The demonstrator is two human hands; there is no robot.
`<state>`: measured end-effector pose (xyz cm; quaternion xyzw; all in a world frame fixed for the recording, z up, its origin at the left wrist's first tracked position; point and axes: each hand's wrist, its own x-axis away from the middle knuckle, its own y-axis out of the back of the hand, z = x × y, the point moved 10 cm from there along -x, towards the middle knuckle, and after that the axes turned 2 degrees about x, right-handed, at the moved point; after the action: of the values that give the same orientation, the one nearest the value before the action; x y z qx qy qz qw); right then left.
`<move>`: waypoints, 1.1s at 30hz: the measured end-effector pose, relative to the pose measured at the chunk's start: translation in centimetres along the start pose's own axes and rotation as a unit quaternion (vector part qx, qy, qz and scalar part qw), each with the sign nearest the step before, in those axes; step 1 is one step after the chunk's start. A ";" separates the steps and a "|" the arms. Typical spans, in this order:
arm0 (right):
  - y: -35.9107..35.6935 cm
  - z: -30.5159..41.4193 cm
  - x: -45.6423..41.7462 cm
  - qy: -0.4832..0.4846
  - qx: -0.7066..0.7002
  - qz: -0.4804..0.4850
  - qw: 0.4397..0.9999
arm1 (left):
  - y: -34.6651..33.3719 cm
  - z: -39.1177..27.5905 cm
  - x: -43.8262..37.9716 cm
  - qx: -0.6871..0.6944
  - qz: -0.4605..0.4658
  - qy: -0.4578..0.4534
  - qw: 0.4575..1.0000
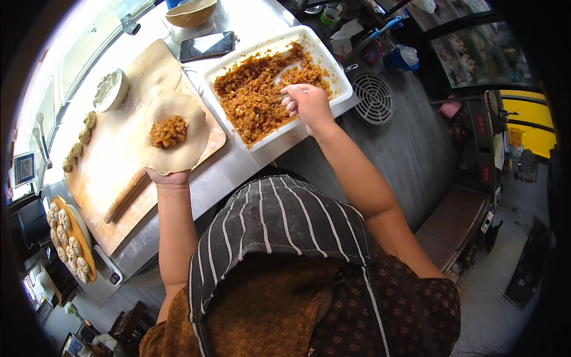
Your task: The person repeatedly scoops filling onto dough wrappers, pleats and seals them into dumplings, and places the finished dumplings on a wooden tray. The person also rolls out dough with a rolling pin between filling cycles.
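Observation:
A round dough wrapper [192, 120] lies across my left hand [171, 177], which is mostly hidden beneath it, above the floured board. A mound of chopped brown filling [168, 131] sits on the wrapper's middle. My right hand [308, 105] holds a thin metal utensil [285, 95], its far end in the filling [254, 105] of a white rectangular tray [341, 85]. Beside my left hand a wooden rolling pin [127, 196] rests on the wooden board [100, 165]. Further flattened dough [156, 71] lies at the board's far end.
A bowl of white flour [110, 90] and small dough pieces [76, 149] stand along the board's left side. Pleated buns [73, 245] sit on a round tray at lower left. A phone [207, 46] and a brown bowl [192, 12] are beyond the white tray.

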<state>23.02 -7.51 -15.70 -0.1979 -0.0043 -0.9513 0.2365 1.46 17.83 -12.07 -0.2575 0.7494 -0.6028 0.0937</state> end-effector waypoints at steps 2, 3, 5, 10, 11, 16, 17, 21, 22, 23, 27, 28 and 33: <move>0.5 0.3 0.2 -0.031 -0.030 0.021 0.999 | 1.2 0.0 0.1 0.000 -0.011 0.001 1.000; 0.7 0.7 0.4 -0.042 -0.047 0.028 0.998 | 1.7 0.0 0.1 0.002 -0.019 -0.002 1.000; 0.8 2.3 1.0 -0.033 -0.074 0.046 0.996 | 1.2 1.1 -0.3 0.027 0.021 0.014 0.999; -0.5 8.3 4.0 0.022 -0.142 0.060 0.988 | -3.6 7.7 -2.9 0.034 0.162 0.078 0.983; -1.3 9.8 4.9 0.060 -0.163 0.081 0.981 | -3.8 9.0 -3.9 -0.028 0.137 0.067 0.988; -4.9 14.4 10.8 0.370 0.121 0.049 0.920 | -5.8 13.9 -5.1 0.097 0.069 0.141 0.983; -5.3 15.4 12.3 0.462 0.199 0.031 0.864 | -7.7 14.3 -4.7 0.147 0.130 0.158 0.968; -6.2 15.4 16.1 0.647 0.355 0.022 0.674 | -8.4 14.6 -4.8 0.094 0.094 0.137 0.982; -6.1 15.3 16.3 0.658 0.352 0.028 0.665 | -8.7 14.7 -4.7 0.095 0.093 0.142 0.981; -6.0 15.3 16.5 0.669 0.349 0.034 0.655 | -9.6 14.8 -4.6 0.125 0.115 0.157 0.973; -7.5 15.1 17.3 0.689 0.390 0.090 0.604 | -12.0 14.5 -3.8 0.220 0.169 0.200 0.940; -7.4 15.5 17.3 0.690 0.381 0.093 0.608 | -12.3 14.2 -3.8 0.216 0.175 0.191 0.941; -7.4 17.3 16.7 0.701 0.383 0.054 0.599 | -12.7 13.7 -3.7 0.138 0.199 0.158 0.957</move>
<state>12.61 -6.67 7.23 0.6389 -0.1908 -0.6938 0.2721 14.21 6.14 -4.14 0.0111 0.7000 -0.7026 0.1273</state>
